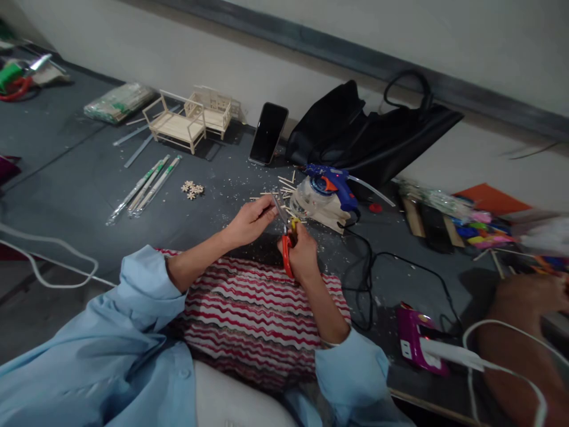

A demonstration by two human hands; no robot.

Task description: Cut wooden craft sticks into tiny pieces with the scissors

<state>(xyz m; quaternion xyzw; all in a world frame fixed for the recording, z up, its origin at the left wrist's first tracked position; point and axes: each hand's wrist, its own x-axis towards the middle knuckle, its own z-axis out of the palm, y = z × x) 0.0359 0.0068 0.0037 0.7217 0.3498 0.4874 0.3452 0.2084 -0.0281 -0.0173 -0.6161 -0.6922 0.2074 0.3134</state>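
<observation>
Item: scissors (287, 256), one pair, red handle, with a bit of yellow beside the grip. Location: in your right hand (304, 252), above the near edge of the table (80, 196), just beyond the striped cloth (262, 308) over your lap. Long axis: from the red handle, nearest your body, away from you and leaning to your left.

Item: right hand, yours. State: closed around the scissors' handle. How far the blades are spread cannot be told at this size.

Item: left hand, yours (249, 222). State: thumb and fingertips drawn together, level with the forward end of the scissors. At them shows a slim grey length (278, 207); you cannot tell from here whether it is a blade or a separate strip, nor whether the fingers grip it or only touch it.

Governing relation: your left fingertips lie forward and to the left of your right fist, with the grey length bridging the narrow gap. The left hand is nearer its far end; the right is nearer the handle.

Adjacent stock: loose cut sticks (288, 187), just beyond your fingertips; clear jar (304, 198), forward and right of them; blue glue gun (340, 187), across the jar's top; small wooden flower shapes (192, 190), well apart, left of your left hand.
</observation>
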